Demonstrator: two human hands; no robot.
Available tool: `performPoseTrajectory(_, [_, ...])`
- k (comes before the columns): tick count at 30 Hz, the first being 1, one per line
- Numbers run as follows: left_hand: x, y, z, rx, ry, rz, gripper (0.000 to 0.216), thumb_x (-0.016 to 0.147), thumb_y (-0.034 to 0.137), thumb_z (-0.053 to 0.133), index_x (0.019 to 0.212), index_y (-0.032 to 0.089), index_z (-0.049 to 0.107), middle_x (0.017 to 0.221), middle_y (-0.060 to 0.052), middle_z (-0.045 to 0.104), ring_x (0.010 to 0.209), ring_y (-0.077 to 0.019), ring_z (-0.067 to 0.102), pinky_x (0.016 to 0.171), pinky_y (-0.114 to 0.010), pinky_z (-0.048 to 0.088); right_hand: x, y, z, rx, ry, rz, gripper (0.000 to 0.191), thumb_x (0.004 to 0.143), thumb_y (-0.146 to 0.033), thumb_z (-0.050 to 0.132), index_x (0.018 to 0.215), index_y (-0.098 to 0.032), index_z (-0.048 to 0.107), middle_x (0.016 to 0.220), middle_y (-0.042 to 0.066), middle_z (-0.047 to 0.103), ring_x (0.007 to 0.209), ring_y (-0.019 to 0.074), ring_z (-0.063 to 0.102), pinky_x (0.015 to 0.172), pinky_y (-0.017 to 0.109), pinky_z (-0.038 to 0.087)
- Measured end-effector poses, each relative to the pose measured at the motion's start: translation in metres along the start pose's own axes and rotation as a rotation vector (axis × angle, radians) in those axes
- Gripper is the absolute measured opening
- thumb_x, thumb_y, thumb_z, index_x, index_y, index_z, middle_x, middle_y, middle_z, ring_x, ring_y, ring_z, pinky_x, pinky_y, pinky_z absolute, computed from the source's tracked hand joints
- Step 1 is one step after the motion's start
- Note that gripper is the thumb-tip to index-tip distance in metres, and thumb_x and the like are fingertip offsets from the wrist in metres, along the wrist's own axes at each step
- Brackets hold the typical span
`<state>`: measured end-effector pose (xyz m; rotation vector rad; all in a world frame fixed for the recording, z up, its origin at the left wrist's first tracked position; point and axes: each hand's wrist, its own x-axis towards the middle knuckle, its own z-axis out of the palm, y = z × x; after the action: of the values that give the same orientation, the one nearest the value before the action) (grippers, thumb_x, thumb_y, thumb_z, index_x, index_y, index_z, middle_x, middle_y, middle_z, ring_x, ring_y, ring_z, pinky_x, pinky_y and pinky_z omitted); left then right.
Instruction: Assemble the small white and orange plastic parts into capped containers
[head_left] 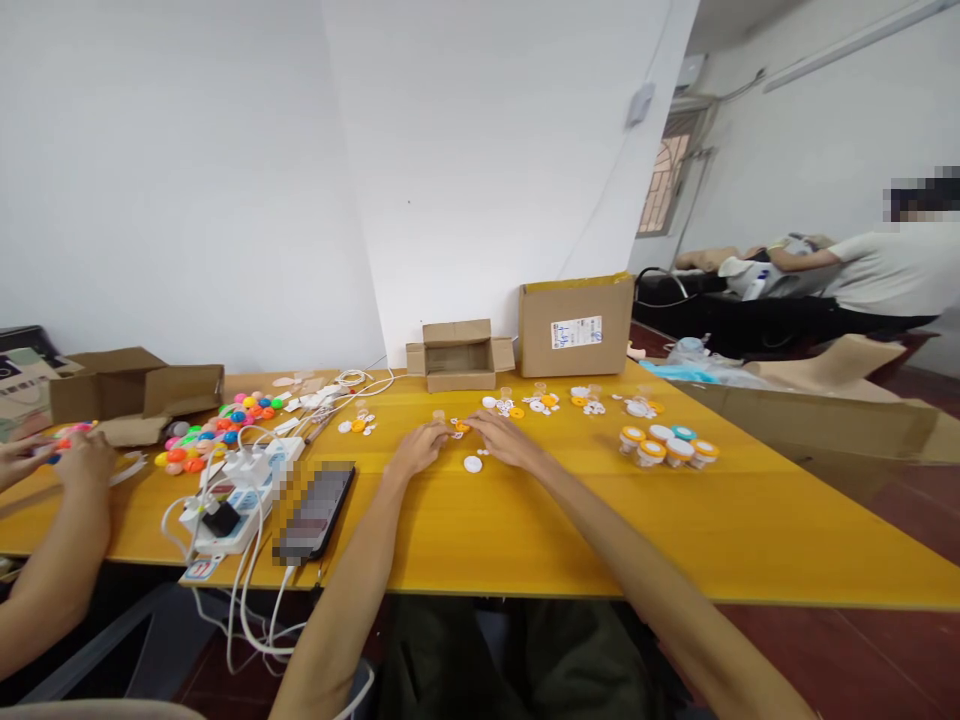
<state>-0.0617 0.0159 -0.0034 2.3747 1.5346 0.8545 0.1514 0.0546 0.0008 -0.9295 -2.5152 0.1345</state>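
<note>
My left hand (pixel 421 447) rests on the yellow table with its fingers curled in; what they hold, if anything, is hidden. Just behind it is a small clear cup (pixel 439 415). My right hand (pixel 498 438) lies low over the table, fingers stretched towards the left. At its fingertips are a small orange plastic part (pixel 462 427) and tiny white pieces (pixel 457 436); whether they touch is too small to tell. A white round disc (pixel 472 464) lies flat in front, between my hands.
Groups of white and orange parts (pixel 544 403) with clear cups line the back. Several capped cups (pixel 667 447) stand right. A phone (pixel 315 512), power strip (pixel 244 495), colourful balls (pixel 225 430) and a co-worker's hand (pixel 84 462) are left. Cardboard boxes (pixel 577 345) stand behind.
</note>
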Motion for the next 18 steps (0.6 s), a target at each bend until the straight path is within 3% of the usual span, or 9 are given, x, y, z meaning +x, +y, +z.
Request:
performPoseTrajectory(6, [0.002, -0.011, 0.001, 0.006, 0.167, -0.077, 0.026, 0.088, 0.013, 0.049, 0.097, 0.025, 0.069, 0.100, -0.005, 0.067, 0.094, -0.0212, 0.065, 0.087, -0.033, 0.050, 0.030, -0.004, 0.012, 0.019, -0.104, 0.119, 0.036, 0.092, -0.013, 0.047, 0.121, -0.023, 0.067, 0.118, 0.010, 0.066, 0.110, 0.0230, 0.060, 0.093, 0.033, 0.046])
performPoseTrajectory(11, [0.005, -0.025, 0.004, -0.035, 0.332, -0.063, 0.021, 0.079, 0.007, 0.055, 0.090, 0.023, 0.064, 0.102, -0.005, 0.061, 0.102, -0.0218, 0.059, 0.095, -0.036, 0.047, 0.045, -0.007, 0.016, 0.036, -0.152, 0.096, 0.037, 0.088, -0.010, 0.050, 0.115, -0.024, 0.070, 0.116, 0.007, 0.070, 0.111, 0.0229, 0.062, 0.094, 0.032, 0.045])
performPoseTrajectory(18, [0.008, -0.034, 0.012, -0.167, 0.285, -0.047, 0.030, 0.071, -0.004, 0.053, 0.085, 0.023, 0.059, 0.092, -0.002, 0.063, 0.097, -0.0192, 0.059, 0.094, -0.035, 0.046, 0.052, -0.011, 0.017, 0.118, -0.149, 0.068, 0.038, 0.084, -0.009, 0.053, 0.113, -0.024, 0.072, 0.116, 0.007, 0.072, 0.110, 0.0239, 0.064, 0.094, 0.033, 0.048])
